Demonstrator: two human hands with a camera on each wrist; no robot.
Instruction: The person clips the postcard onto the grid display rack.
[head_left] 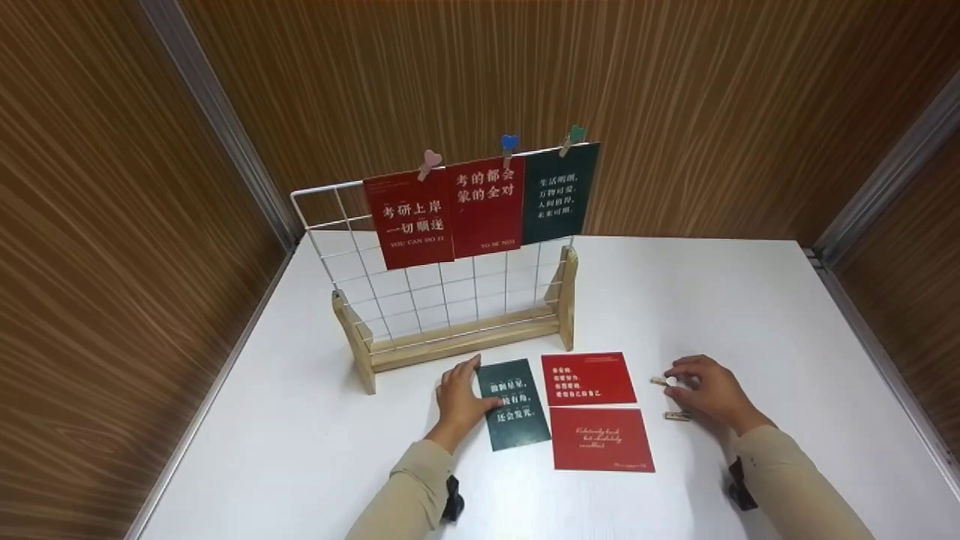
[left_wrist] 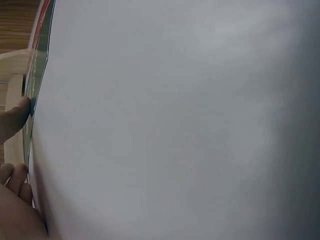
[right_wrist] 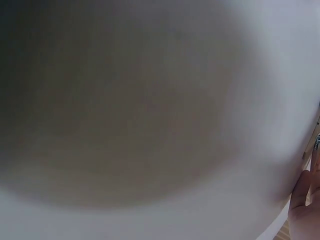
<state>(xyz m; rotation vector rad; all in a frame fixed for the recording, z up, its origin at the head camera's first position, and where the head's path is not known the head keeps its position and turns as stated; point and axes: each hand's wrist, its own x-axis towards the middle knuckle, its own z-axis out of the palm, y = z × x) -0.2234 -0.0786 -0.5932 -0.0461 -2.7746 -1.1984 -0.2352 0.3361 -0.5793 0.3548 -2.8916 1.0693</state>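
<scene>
My left hand lies at the left side of a dark green card with white lettering. Its thumb overlaps the card's left edge and the index fingertip is at the top left corner. In the left wrist view, the green card shows as a thin strip by the thumb. On the right, my right hand pinches a small wooden clothespin between thumb and forefinger, close over the table. A second clothespin lies just below that hand. The right wrist view is mostly blurred, with fingers at its right edge.
Two red cards, an upper one and a lower one, lie between the hands. Behind stands a white wire grid on a wooden base. Pink, blue and green heart clothespins hold cards along its top.
</scene>
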